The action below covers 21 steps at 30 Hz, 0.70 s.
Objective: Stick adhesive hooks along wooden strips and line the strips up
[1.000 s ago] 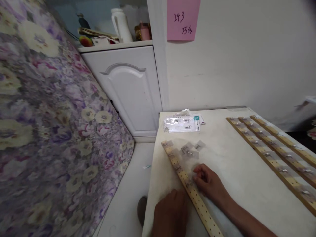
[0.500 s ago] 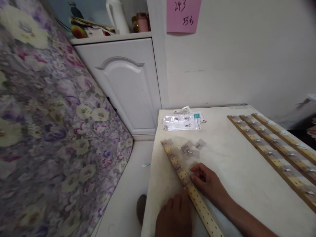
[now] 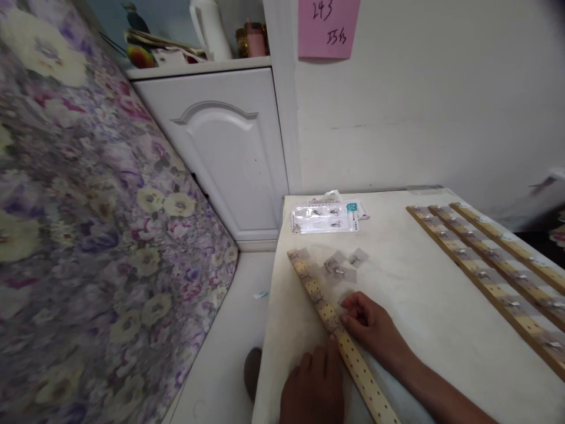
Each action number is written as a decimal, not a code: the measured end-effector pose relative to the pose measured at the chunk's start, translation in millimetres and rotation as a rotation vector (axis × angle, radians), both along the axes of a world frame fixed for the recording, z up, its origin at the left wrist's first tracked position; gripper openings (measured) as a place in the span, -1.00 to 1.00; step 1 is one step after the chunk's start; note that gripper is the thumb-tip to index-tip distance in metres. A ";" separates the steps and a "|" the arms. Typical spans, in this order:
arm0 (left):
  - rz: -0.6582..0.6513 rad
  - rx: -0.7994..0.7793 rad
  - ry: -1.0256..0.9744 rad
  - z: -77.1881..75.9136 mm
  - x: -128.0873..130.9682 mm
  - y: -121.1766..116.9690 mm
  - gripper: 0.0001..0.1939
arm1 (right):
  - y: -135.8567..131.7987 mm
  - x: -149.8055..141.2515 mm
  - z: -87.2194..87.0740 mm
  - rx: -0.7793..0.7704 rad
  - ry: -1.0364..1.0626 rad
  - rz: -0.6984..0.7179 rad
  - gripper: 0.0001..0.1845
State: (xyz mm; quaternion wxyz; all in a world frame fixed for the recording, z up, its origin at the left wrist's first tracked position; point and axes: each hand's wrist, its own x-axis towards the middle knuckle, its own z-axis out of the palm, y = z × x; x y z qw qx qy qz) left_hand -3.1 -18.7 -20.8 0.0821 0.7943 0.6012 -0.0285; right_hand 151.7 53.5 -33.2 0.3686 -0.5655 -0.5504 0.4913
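A long, narrow, pale wooden strip with rows of holes (image 3: 362, 374) lies slanting across the near left part of the table. Small clear plastic bags with metal pieces inside (image 3: 316, 297) sit along its upper half. My left hand (image 3: 314, 386) rests at the strip's left edge, fingers curled together and the index fingertip pressed on it. On the other side, my right hand (image 3: 368, 323) pinches thumb and forefinger at the edge of a clear bag (image 3: 336, 325) on the strip. More small bags (image 3: 339, 268) lie loose just beyond the strip.
Flat blister packs (image 3: 326, 219) lie near the table's far edge. Three similar strips with bags (image 3: 489, 274) run along the right side. A floral curtain (image 3: 110, 235) hangs at left, beside a white cabinet (image 3: 220, 159). A pink note (image 3: 327, 29) is on the wall.
My left hand has shifted very slightly at the strip's edge. The right hand, strip and bags look the same.
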 end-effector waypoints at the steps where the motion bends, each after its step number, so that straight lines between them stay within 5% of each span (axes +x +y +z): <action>1: -0.005 0.007 0.005 -0.3 0.1 -0.2 -0.44 | 0.0 0.1 -0.2 0.000 -0.002 0.003 -0.88; 21: -0.132 0.319 0.057 -14.6 -5.8 -2.9 -0.49 | -2.3 -1.2 8.3 0.002 -0.016 0.022 -0.89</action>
